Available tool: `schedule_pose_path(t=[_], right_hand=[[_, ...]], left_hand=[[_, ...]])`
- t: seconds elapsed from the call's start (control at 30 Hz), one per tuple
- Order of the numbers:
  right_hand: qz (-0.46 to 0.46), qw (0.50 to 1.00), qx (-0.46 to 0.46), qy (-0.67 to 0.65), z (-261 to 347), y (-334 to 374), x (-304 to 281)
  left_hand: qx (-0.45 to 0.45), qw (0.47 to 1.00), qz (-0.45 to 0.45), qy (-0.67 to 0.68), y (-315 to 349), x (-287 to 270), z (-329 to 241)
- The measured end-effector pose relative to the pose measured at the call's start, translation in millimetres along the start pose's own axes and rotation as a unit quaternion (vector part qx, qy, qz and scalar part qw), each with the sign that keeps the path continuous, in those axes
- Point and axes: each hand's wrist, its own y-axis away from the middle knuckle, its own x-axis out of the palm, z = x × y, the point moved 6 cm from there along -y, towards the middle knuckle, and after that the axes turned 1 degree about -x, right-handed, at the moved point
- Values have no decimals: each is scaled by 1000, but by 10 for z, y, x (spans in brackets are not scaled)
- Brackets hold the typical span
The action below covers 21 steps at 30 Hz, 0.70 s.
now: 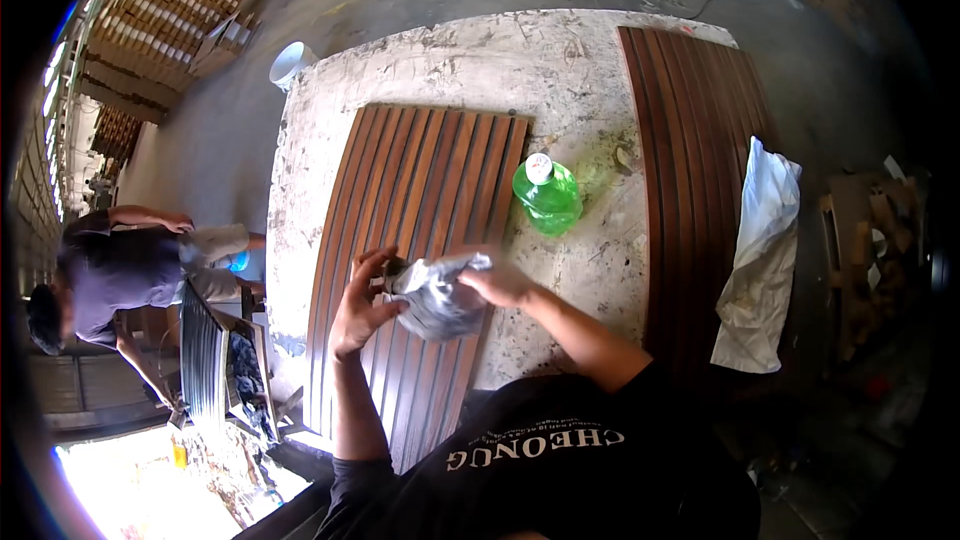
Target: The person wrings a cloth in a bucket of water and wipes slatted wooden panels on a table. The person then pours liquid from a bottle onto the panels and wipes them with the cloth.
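Both my hands are over a brown slatted wood panel (430,165) lying on the table, with a crumpled grey-white cloth (437,290) between them. My left hand (362,308) curls its fingers and thumb around the cloth's left edge. Blurred by motion, my right hand (500,285) grips the upper right part of the same cloth. To the right of the panel stands a clear bottle of green liquid (548,205) with a white cap.
A second slatted panel (690,180) lies on the stained table (450,65) at right, a pale sheet (765,260) draped over its edge. A white bucket (290,65) is beyond the far left corner. At left, another person (130,265) touches a dark slatted panel (203,360).
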Motion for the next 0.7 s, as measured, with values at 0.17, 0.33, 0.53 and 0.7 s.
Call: schedule_pose_path(t=[0.17,0.33,0.53,0.7], right_hand=[[80,975,146,-148,-252,-3,-201],[96,984,84,-128,-81,48,-148],[-73,973,161,-148,-428,78,-374],[-57,893,170,-413,-681,16,-252]], left_hand=[[-11,982,88,167,-101,327,303],[-137,866,-49,478,54,504,730],[-161,935,-200,243,10,150,965],[-89,968,-216,95,-54,305,369]])
